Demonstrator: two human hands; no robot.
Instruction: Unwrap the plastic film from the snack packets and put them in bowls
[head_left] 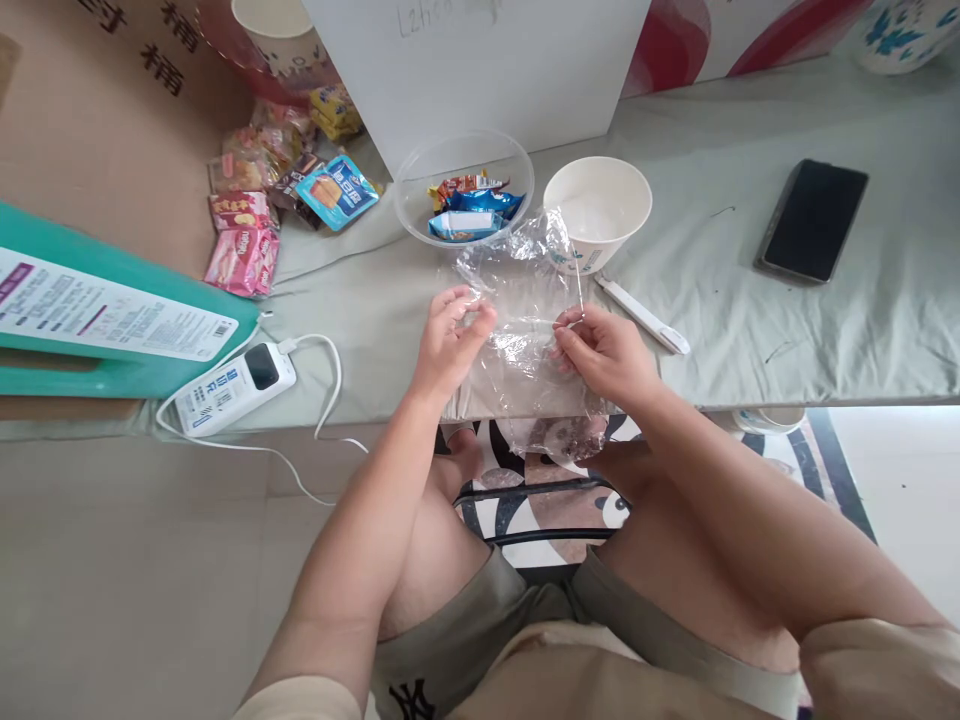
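Observation:
A crinkled clear plastic bag (517, 375) hangs between my hands, over the table's front edge. My left hand (452, 340) pinches its left side with curled fingers and thumb. On the other side, my right hand (604, 350) grips the bag between thumb and fingers. Just behind it stand a clear round plastic bowl (401, 205) with several snack packets (480, 205) in it, and a white paper cup (600, 205). The bag's top overlaps the front of both. A white utility knife (645, 315) lies right of the cup, close to my right hand.
A black phone (816, 220) lies at the right. Several wrapped snacks (247, 225) are heaped at the left by a cardboard box (142, 120). Nearer are a green container (112, 350) and a white power bank (236, 388) with its cable (337, 370). A white box (487, 80) stands behind the bowl.

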